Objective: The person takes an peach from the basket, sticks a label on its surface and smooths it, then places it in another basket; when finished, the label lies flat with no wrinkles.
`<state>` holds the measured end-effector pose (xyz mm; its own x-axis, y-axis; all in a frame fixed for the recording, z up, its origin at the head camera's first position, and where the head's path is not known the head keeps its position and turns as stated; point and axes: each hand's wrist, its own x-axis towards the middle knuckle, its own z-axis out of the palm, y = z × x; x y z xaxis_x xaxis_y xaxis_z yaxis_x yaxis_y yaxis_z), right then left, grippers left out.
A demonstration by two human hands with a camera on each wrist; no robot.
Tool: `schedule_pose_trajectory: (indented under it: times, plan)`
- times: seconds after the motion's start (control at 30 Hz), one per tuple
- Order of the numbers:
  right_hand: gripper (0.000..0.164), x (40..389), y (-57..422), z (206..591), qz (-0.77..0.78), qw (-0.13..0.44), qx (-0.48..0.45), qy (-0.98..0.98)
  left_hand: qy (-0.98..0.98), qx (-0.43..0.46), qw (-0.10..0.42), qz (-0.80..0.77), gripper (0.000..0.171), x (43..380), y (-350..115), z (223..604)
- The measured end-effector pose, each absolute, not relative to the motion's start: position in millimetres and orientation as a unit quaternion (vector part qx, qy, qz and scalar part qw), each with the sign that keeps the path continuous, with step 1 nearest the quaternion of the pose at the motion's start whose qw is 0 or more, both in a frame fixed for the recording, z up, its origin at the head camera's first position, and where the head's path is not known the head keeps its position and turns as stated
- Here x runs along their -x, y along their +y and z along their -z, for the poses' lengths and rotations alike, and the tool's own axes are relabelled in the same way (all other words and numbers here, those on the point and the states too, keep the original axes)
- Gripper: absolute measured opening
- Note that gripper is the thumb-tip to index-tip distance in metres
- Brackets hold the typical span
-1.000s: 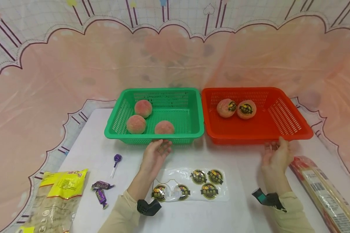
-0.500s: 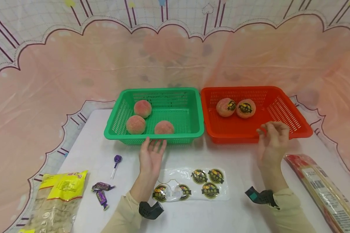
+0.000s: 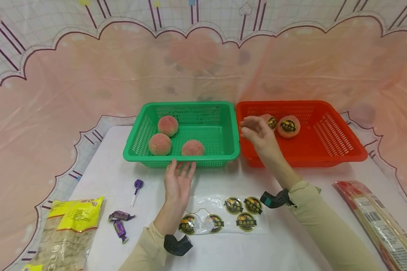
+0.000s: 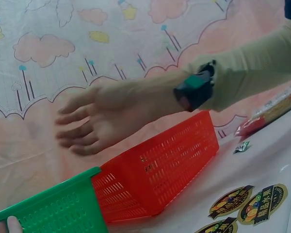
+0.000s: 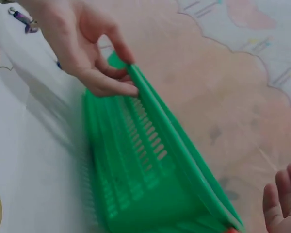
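Observation:
My left hand (image 3: 178, 184) is palm up at the front of the green basket (image 3: 140, 158), fingertips right at its rim. The right wrist view shows that hand's thumb and fingers (image 5: 111, 87) against the rim. Three plain peaches (image 3: 159, 144) lie in this basket. My right hand (image 3: 261, 135) hovers over the left end of the red basket (image 3: 312, 152), fingers relaxed and bent toward the green one. Nothing is in this hand (image 4: 104, 116) in the left wrist view. Two peaches (image 3: 289, 126) with round black-and-gold stickers sit in the red basket, one partly hidden by the hand.
In front of the baskets lies a clear sheet of round stickers (image 3: 246, 221). To the left are a purple lollipop (image 3: 138, 184), two purple-wrapped candies (image 3: 120, 228) and a yellow-topped bag (image 3: 74, 222). A long red-ended package (image 3: 376, 222) lies at the right. A patterned cloth (image 3: 203, 67) hangs behind.
My right hand has risen from the red basket's front right rim and swung left over its left end. The left hand has turned slightly and stayed at the green rim.

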<state>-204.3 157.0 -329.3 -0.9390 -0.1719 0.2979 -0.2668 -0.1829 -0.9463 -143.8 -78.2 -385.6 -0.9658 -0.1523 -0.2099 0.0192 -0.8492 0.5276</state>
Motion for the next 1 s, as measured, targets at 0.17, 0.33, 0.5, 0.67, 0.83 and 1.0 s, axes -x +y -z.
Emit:
schedule_pose_trajectory:
  times: [0.17,0.33,0.5,0.67,0.83,1.0]
  plan:
    - [0.045,219.9,121.0,333.9,-0.682,-0.052,-0.156,-0.713,-0.266,-0.122,0.045,0.955,0.023,143.8,-77.2,386.1]
    - [0.045,231.0,93.7,338.3,-0.645,-0.093,-0.162,-0.741,-0.264,-0.122,0.041,0.956,0.019,142.6,-75.2,385.9]
    - [0.046,239.3,73.8,341.3,-0.622,-0.139,-0.138,-0.758,-0.268,-0.124,0.040,0.955,0.020,143.0,-75.0,386.1]
    - [0.051,246.2,60.3,343.0,-0.574,-0.205,-0.109,-0.785,-0.272,-0.125,0.042,0.953,0.020,143.8,-75.9,386.0]
    - [0.060,254.1,52.5,346.3,-0.554,-0.274,-0.093,-0.781,-0.273,-0.126,0.042,0.953,0.019,143.7,-77.3,385.5]
    - [0.064,260.0,47.1,349.6,-0.523,-0.312,-0.063,-0.791,-0.272,-0.127,0.041,0.953,0.019,144.2,-78.5,386.3]
